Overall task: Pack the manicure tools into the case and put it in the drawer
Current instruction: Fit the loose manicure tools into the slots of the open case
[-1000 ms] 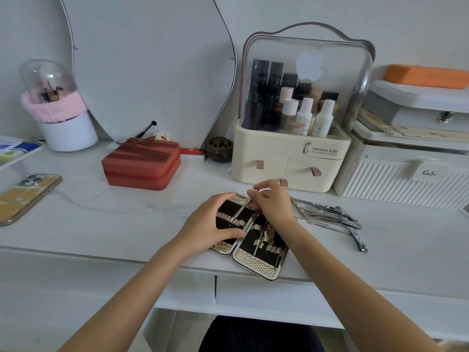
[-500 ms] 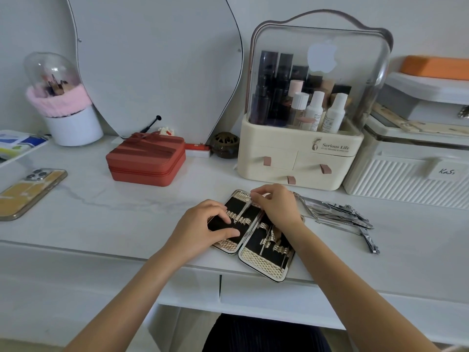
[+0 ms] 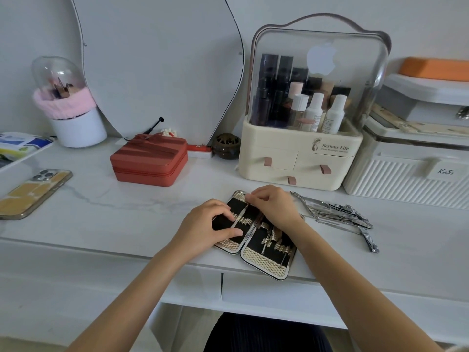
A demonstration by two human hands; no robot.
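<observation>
Two hands on the open case (image 3: 266, 265), one slim tool (image 3: 239, 219) going in

Your left hand (image 3: 203, 228) presses the left half with fingers spread, so keep it flat; your right hand (image 3: 275, 208) pinches the tool's far end, so slide it straight under the loops; loose tools (image 3: 337, 215) wait just right.

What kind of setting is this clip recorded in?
Most likely a home dressing table: a curved frameless mirror leans on the wall, beside a cream cosmetics organiser with clear lid and a white brush pot with pink trim.
</observation>
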